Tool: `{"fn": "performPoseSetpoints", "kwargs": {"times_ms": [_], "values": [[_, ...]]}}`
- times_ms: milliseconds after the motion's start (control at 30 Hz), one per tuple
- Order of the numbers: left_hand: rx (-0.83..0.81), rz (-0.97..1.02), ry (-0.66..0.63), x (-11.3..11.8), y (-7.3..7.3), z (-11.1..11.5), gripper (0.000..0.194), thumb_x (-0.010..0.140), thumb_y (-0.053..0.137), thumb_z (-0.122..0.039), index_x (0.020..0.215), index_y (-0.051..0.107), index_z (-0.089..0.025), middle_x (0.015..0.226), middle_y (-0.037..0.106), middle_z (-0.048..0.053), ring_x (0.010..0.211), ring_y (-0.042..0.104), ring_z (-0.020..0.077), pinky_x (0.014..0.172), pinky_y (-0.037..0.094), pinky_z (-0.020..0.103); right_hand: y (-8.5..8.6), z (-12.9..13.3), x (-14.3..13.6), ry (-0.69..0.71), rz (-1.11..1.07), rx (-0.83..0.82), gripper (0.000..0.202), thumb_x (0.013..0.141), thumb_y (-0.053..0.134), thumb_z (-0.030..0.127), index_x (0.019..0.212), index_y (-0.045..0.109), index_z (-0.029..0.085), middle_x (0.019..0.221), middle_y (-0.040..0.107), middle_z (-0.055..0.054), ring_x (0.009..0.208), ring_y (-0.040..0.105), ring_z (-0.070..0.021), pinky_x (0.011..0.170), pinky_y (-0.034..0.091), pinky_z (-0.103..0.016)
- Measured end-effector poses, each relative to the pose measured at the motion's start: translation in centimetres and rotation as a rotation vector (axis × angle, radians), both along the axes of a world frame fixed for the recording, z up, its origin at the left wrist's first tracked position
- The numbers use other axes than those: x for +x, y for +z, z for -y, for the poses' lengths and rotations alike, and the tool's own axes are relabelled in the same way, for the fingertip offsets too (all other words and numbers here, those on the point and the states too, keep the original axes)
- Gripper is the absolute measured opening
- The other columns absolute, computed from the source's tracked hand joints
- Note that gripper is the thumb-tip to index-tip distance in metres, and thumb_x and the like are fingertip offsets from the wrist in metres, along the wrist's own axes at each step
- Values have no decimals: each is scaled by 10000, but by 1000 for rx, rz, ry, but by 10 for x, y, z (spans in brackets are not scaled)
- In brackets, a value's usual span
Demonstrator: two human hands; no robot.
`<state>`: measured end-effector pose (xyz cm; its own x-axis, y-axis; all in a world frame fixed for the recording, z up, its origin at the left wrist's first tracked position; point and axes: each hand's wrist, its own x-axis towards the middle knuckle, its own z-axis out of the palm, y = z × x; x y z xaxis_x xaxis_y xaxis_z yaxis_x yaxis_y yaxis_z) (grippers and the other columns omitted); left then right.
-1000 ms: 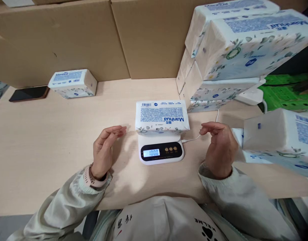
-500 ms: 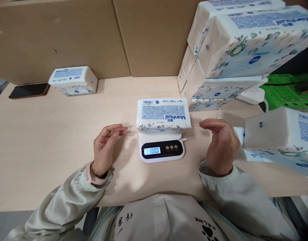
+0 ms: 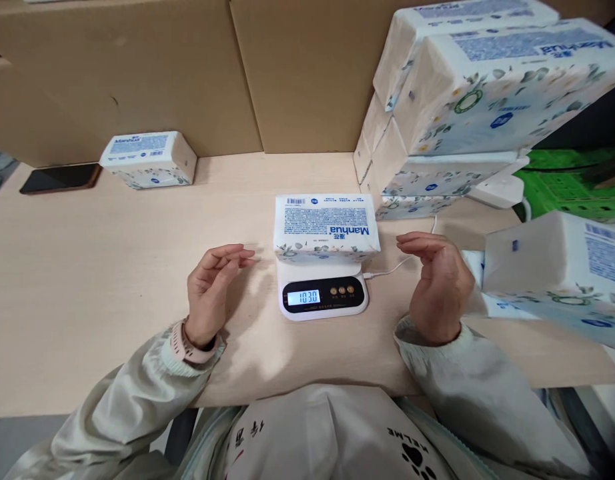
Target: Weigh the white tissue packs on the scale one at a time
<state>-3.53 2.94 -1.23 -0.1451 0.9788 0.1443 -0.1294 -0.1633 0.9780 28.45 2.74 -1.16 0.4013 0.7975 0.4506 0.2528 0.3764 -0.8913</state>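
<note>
A Manhua tissue pack lies on the white scale, whose lit display reads about 103.0. To the left of the scale, my left hand is raised with nothing in it, thumb and fingers apart, a pink band on the wrist. On the other side, my right hand holds nothing; its fingers stretch toward the pack without touching it. A white cable runs from the scale's right side past my right hand.
Tissue packs are stacked at the back right, more packs at the right edge. A green crate stands behind those. A single pack and a phone lie before cardboard at the back left.
The scale's display has gone from 100.0 to about 103.0. Both hands keep nearly the same places beside the scale; the view has shifted slightly.
</note>
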Motion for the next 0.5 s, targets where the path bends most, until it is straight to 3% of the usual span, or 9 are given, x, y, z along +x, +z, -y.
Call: {"fn": "performPoseSetpoints", "kwargs": {"times_ms": [167, 300, 400, 500], "values": [[-8, -12, 7, 0, -1, 0, 190, 939, 825, -281, 1110, 838, -201, 1052, 833, 77, 915, 805, 172, 930, 640, 271, 2, 1, 0, 4, 32, -33, 398, 1091, 461, 466, 895, 760, 290, 1014, 757, -62, 1054, 718, -240, 940, 553, -455], [2, -29, 19, -1, -2, -1, 178, 952, 805, -262, 1118, 832, -205, 1060, 833, 74, 923, 799, 168, 929, 639, 274, 1, 0, -2, 7, -52, -63, 377, 1063, 540, 515, 922, 759, 242, 1020, 763, -61, 1020, 724, -223, 908, 580, -422], [47, -59, -12, 1, 1, -6, 229, 972, 782, -295, 1187, 817, -223, 1207, 812, 83, 1115, 777, 201, 1050, 622, 333, 1, -3, -4, 70, -166, -201, 386, 1023, 605, 582, 1072, 747, 227, 1142, 773, -74, 1000, 749, -218, 905, 619, -426], [33, -74, -141, 12, 8, -16, 405, 978, 769, -369, 1371, 744, -276, 1529, 664, 80, 1445, 625, 267, 1249, 513, 458, 5, -5, -7, 166, -190, -340, 453, 1008, 616, 631, 1242, 706, 253, 1347, 741, -96, 1145, 751, -236, 1005, 627, -463]]}}
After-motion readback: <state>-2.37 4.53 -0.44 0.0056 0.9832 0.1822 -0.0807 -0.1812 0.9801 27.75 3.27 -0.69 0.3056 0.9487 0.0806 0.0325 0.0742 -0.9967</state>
